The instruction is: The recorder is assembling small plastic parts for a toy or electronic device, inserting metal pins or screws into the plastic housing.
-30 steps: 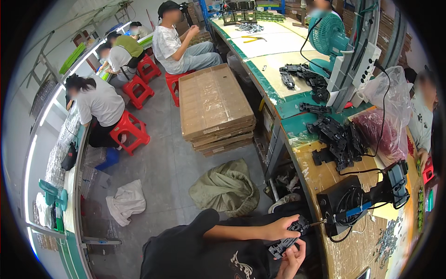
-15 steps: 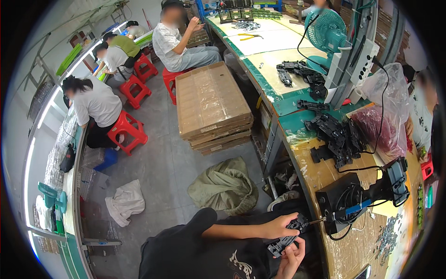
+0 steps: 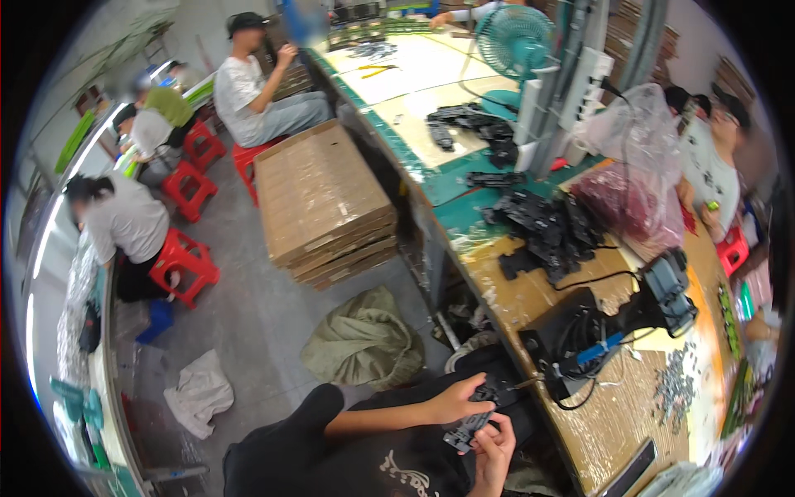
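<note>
Between my two hands is a black molded plastic part [image 3: 460, 432], long and narrow with an uneven surface, held tilted above my lap. My left hand [image 3: 457, 401] grips its upper end, thumb across the top. From below, my right hand [image 3: 494, 447] pinches the lower side with its fingers. Close to the upper end of the part is the thin metal tip of a blue-handled tool [image 3: 600, 348], which lies against a black box-like stand [image 3: 542, 335] with coiled cable at the table edge. My fingers hide much of the part.
A pile of similar black parts [image 3: 546, 228] lies on the worktable by a clear bag of red material [image 3: 629, 199]. Small grey pieces [image 3: 677, 381] are scattered at right. A teal fan [image 3: 515, 41], stacked cartons [image 3: 323, 195] and a green cloth sack [image 3: 364, 340] stand around. Co-workers sit nearby.
The whole view has shifted, so the table and surroundings appear farther left. Both hands still hold the black part, with little visible change in grip.
</note>
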Available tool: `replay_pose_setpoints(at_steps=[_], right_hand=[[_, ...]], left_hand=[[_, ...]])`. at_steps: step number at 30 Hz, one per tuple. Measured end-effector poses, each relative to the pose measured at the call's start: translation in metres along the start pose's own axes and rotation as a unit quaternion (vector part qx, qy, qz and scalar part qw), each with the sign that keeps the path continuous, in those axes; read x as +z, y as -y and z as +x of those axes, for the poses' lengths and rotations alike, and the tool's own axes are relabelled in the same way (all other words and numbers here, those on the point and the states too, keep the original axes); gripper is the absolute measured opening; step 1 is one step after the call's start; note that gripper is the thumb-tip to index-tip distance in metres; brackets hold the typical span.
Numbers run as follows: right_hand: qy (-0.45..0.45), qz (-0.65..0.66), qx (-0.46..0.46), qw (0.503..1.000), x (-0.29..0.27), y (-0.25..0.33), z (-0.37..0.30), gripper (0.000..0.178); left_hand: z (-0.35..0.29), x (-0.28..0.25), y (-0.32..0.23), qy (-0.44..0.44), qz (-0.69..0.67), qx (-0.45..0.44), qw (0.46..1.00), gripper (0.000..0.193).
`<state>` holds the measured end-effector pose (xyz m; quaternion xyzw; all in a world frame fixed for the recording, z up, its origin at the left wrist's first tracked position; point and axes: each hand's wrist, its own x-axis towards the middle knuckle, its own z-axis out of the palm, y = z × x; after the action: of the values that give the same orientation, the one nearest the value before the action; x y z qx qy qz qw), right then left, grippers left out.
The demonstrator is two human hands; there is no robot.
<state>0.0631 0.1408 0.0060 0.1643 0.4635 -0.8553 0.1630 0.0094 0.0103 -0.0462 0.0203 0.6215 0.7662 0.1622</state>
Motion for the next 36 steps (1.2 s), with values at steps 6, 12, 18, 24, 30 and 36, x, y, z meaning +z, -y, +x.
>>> replay_pose_setpoints(at_steps=[6, 12, 18, 24, 30, 36], right_hand=[[-0.003, 0.021, 0.044, 0.999, -0.001, 0.008, -0.010, 0.031], [0.011, 0.002, 0.051, 0.999, -0.020, -0.008, -0.011, 0.031], [0.014, -0.032, 0.054, 0.998, -0.039, -0.005, -0.016, 0.031], [-0.305, -0.430, -0.050, 0.848, -0.137, -0.027, -0.063, 0.031], [-0.524, -0.321, 0.132, 0.778, -0.224, -0.055, -0.163, 0.035], [-0.532, -0.244, 0.226, 0.779, -0.308, -0.162, -0.228, 0.042]], left_hand=[[-0.005, 0.003, -0.021, 0.073, -0.061, -0.099, 0.991, 0.025], [-0.003, 0.003, -0.009, 0.100, -0.054, -0.090, 0.989, 0.030], [0.001, -0.005, -0.016, 0.207, 0.122, -0.196, 0.951, 0.048], [0.040, -0.054, -0.055, 0.086, 0.152, -0.100, 0.980, 0.034], [0.081, -0.084, -0.123, -0.105, 0.200, 0.077, 0.971, 0.021], [0.166, -0.087, -0.137, -0.195, 0.421, 0.335, 0.820, 0.034]])
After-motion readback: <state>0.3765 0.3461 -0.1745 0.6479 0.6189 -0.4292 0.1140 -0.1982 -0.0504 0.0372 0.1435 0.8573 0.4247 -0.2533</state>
